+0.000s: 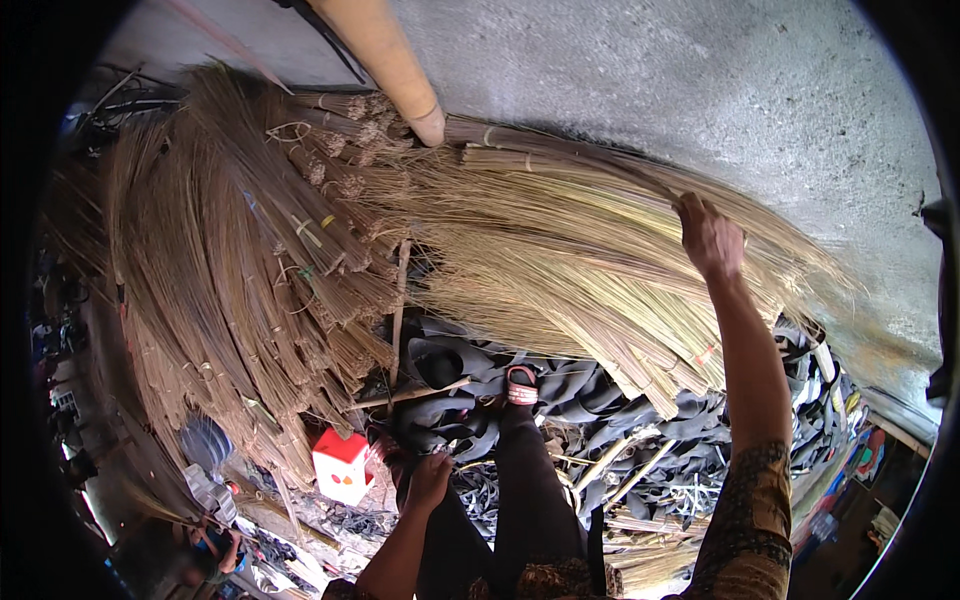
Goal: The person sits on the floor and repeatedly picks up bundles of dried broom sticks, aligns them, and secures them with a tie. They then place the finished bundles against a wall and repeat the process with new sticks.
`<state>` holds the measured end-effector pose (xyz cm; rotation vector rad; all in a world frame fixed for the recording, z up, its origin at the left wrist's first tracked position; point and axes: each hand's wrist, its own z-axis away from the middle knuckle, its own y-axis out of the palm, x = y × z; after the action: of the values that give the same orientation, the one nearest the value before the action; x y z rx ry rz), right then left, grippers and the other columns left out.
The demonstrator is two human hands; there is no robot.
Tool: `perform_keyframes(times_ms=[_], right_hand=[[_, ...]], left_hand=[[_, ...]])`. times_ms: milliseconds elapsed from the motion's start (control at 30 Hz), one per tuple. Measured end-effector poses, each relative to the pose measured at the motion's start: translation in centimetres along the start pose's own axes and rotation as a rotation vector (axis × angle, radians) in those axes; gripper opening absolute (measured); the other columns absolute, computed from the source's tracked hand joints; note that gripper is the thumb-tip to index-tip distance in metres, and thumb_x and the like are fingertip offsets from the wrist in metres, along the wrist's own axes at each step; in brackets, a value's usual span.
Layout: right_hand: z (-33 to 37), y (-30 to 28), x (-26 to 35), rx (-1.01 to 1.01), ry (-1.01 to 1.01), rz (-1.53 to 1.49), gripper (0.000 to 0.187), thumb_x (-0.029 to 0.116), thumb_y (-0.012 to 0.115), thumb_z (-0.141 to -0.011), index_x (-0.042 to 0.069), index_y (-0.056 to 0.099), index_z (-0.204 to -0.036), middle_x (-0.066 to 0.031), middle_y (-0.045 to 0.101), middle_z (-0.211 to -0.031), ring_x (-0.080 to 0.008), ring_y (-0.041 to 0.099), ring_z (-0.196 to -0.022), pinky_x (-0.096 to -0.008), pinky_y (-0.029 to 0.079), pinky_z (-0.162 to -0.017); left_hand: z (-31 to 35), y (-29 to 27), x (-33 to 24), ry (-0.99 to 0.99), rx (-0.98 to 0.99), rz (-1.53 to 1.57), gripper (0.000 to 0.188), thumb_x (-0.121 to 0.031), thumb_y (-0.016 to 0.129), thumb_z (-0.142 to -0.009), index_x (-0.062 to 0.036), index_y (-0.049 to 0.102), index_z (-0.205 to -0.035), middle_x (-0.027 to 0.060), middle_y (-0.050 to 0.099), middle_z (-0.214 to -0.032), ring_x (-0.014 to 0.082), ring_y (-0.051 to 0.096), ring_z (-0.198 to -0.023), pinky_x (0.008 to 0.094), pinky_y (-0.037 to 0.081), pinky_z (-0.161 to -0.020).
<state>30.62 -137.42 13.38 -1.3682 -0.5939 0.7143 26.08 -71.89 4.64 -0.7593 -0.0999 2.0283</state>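
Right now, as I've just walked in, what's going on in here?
A person's right hand reaches out over a pile of pale straw stalks, seemingly gripping one end of a darker bundle near the wall. The left hand is down by the legs; whether it holds anything is hard to tell. Browner bundles are heaped to the left, with a red-and-white box below them.

Heaped black strips (440, 362), straw bundles (560, 230) atop

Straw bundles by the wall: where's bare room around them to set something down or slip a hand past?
I see no sure setting-down patch. A hand might pass before the grey wall, between the beige pole and right hand, above the pale straw. Black scraps crowd the sandalled foot.
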Motion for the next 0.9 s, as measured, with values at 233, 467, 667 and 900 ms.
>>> perform_keyframes(times_ms=[233, 467, 667, 900], right_hand=[[12.4, -6.6, 0.2, -0.524, -0.366, 0.008, 0.023, 0.014, 0.067, -0.092, 0.015, 0.066, -0.115, -0.0080, 0.065, -0.084, -0.0277, 0.065, -0.070, -0.0408, 0.052, -0.060], [24.8, -18.6, -0.5, -0.362, -0.492, -0.046, 0.028, 0.016, 0.067, -0.090, 0.012, 0.065, -0.118, -0.0143, 0.066, -0.090, -0.0348, 0.061, -0.071, -0.0478, 0.047, -0.062], [26.5, -21.9, 3.5, -0.435, -0.629, 0.009, 0.032, 0.021, 0.071, -0.088, 0.017, 0.065, -0.119, -0.0075, 0.063, -0.097, -0.0326, 0.067, -0.088, -0.0487, 0.050, -0.073], [24.3, -19.7, 13.3, -0.753, -0.615, 0.376, 0.067, 0.046, 0.073, -0.095, 0.017, 0.049, -0.150, -0.0177, 0.041, -0.161, -0.0442, 0.037, -0.149, -0.0711, 0.021, -0.120]], left_hand=[[-6.6, -4.4, -19.4, 0.725, -0.502, -0.412, 0.091, -0.034, 0.084, -0.083, -0.0002, 0.036, -0.154, 0.0266, 0.039, -0.156, 0.0432, 0.038, -0.145, 0.0516, 0.031, -0.120], [-9.2, -7.6, -31.8, 1.079, -0.491, -0.684, 0.118, -0.032, 0.094, -0.068, -0.0021, 0.025, -0.159, 0.0250, 0.026, -0.163, 0.0461, 0.025, -0.151, 0.0570, 0.025, -0.124], [-9.3, -6.4, -22.2, 0.882, 0.404, -0.725, 0.040, -0.043, 0.075, -0.079, -0.0213, 0.072, -0.113, 0.0108, 0.074, -0.104, 0.0368, 0.071, -0.100, 0.0480, 0.057, -0.088], [-1.1, -11.0, -4.9, 0.463, 0.326, -0.454, 0.047, -0.042, 0.078, -0.077, -0.0171, 0.071, -0.116, 0.0151, 0.075, -0.102, 0.0371, 0.072, -0.098, 0.0488, 0.057, -0.088]])
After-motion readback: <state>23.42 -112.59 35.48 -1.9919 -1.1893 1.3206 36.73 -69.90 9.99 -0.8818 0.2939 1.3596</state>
